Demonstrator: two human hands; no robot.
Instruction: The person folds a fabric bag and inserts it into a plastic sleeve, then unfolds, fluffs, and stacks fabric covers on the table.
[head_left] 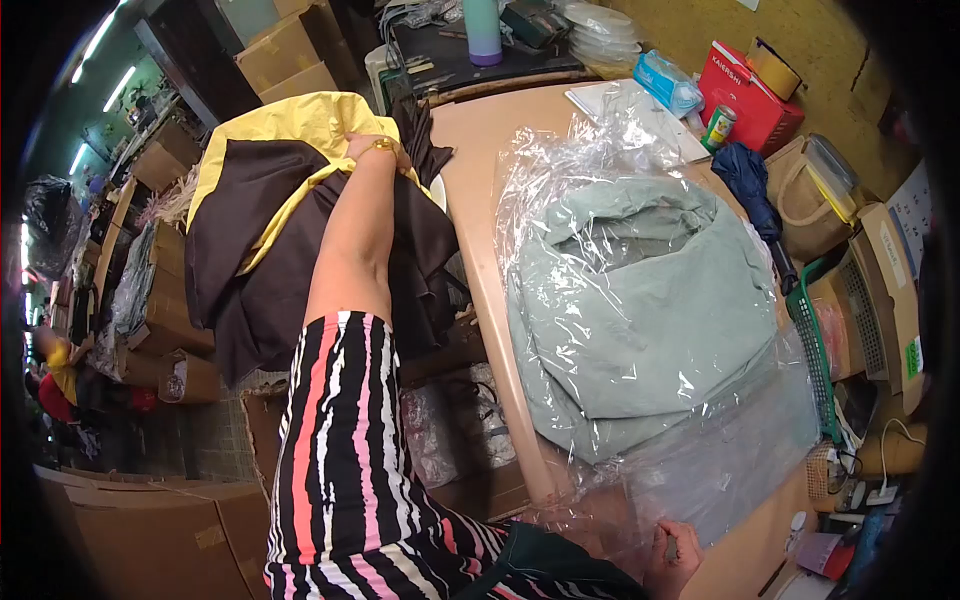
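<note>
1. My left hand (375, 150) closes on the yellow fabric (285, 122), which lies with dark brown cloth (240, 260) beside the table (473, 190)
2. My right hand (676, 556) sits half-curled by the near edge of the clear plastic (725, 440); from here I cannot tell whether it grips any
3. Done, I judge: the grey-green fabric item (660, 320) lies on the table, covered by plastic
4. Left: the yellow and brown pieces, uncovered

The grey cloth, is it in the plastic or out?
In, it seems: shiny clear plastic lies over the grey cloth and sticks out past it.
</note>
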